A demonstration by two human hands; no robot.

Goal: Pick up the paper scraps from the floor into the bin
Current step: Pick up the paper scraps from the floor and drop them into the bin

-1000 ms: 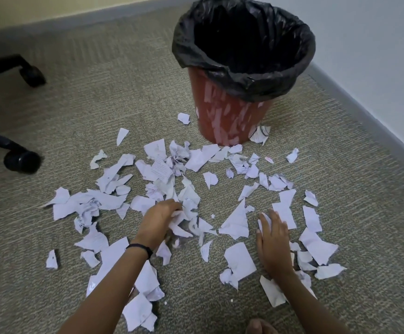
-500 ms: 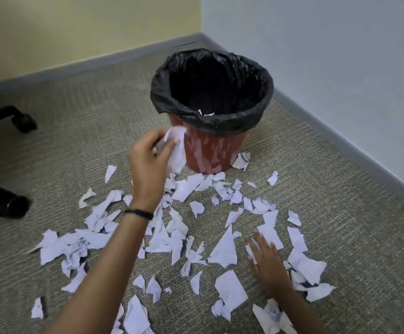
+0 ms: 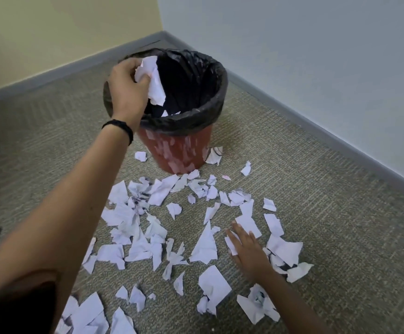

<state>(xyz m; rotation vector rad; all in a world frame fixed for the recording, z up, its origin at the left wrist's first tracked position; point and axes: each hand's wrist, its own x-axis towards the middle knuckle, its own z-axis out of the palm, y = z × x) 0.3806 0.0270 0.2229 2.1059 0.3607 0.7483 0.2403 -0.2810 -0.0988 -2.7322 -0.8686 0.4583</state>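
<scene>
- The left hand [image 3: 126, 90] had been lifted from the scatter at mid-frame to the near-left rim of the bin [image 3: 184, 153], in the upper middle of the frame. Half a second before, it had been short of that rim.
- A wad [image 3: 151, 79] of scraps was gripped in its curled fingers over the opening and was not yet let go.
- The right hand [image 3: 246, 249] was kept low at lower right, with its fingers straight and spread flat on loose paper. Nothing was grasped by it.
- One handful was judged about to be dropped in, and the task was judged far from done.
- Counted: one bin, one black liner [image 3: 210, 109], two hands, one held wad.
- Floor scraps [image 3: 205, 247] were put at several dozen, too overlapped for an exact count. They were spread from the bin's foot to the bottom edge.
- A few white bits [image 3: 169, 113] were seen inside the bin.
</scene>
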